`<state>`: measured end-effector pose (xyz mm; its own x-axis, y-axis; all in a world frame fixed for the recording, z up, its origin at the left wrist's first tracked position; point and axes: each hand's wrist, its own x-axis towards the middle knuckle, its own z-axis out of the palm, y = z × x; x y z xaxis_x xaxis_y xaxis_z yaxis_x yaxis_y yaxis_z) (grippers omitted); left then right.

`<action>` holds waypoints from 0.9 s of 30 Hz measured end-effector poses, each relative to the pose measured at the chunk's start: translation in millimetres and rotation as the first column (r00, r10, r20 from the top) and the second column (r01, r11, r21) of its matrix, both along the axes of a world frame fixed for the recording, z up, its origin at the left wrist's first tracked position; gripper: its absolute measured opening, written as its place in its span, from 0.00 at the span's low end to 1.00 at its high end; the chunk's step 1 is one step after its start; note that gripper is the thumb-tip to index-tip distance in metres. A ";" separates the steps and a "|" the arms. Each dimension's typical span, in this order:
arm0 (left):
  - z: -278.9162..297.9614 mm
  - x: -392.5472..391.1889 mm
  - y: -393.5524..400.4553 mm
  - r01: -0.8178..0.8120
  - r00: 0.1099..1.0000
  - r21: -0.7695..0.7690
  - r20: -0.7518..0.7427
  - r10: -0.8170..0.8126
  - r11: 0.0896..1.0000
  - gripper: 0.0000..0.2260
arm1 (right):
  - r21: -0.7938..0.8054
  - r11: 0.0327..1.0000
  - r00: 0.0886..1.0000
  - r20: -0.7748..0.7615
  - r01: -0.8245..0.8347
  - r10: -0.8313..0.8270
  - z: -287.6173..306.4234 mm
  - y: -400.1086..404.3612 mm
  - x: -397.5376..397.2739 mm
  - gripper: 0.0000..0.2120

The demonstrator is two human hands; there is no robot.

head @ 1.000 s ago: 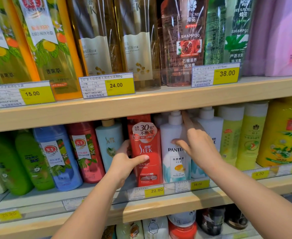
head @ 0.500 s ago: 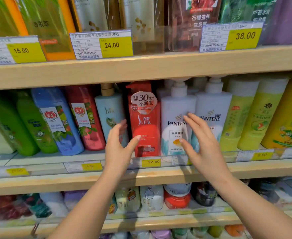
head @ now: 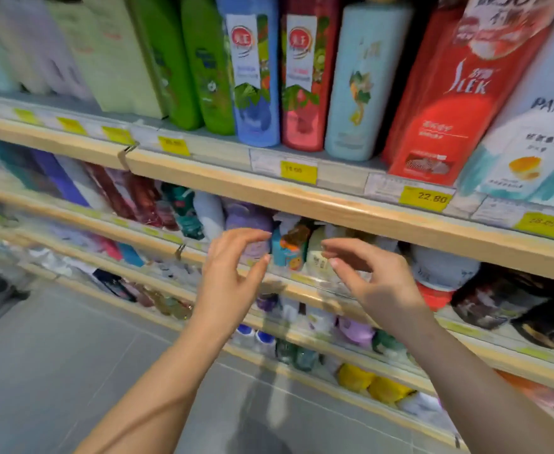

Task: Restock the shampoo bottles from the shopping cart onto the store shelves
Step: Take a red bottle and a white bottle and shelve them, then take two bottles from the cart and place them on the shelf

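**Both hands free before the lower shelves**

Centrally, the left hand and right hand hang side by side in front of a lower shelf, a gap between them, fingers loosely curled toward each other and holding nothing. Above them, on the wooden shelf, shampoo bottles stand upright in a row: two green bottles, a blue bottle, a red bottle, a pale blue bottle, a red SLEK bottle and a white Pantene bottle at the right edge. A yellow price tag reading 22.80 sits on the shelf rail below the SLEK bottle. Behind the fingertips stands a small teal bottle, blurred. Grey floor shows at lower left.
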<state>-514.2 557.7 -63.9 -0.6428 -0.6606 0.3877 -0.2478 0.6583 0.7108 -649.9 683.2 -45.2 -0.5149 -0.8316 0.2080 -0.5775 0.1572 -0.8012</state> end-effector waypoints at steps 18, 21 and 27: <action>-61.0 415.8 -118.9 -0.573 0.794 0.108 0.320 0.517 0.813 0.10 | 0.252 0.905 0.938 0.029 -0.342 0.346 -61.9 -207.2 327.5 0.12; -66.3 458.5 -135.1 -0.636 0.752 0.139 0.330 0.571 0.759 0.10 | 0.259 0.878 0.914 0.067 -0.402 0.399 -65.5 -231.9 367.9 0.12; -82.4 524.9 -166.3 -0.752 0.658 0.268 0.345 0.669 0.602 0.12 | 0.368 0.743 0.815 0.077 -0.559 0.574 -84.0 -297.0 427.2 0.14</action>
<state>10.6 391.4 -146.3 0.0629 -0.9968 -0.0499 -0.6780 -0.0794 0.7307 -222.7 386.3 -129.2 0.0769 -0.9852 -0.1529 -0.6819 0.0600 -0.7290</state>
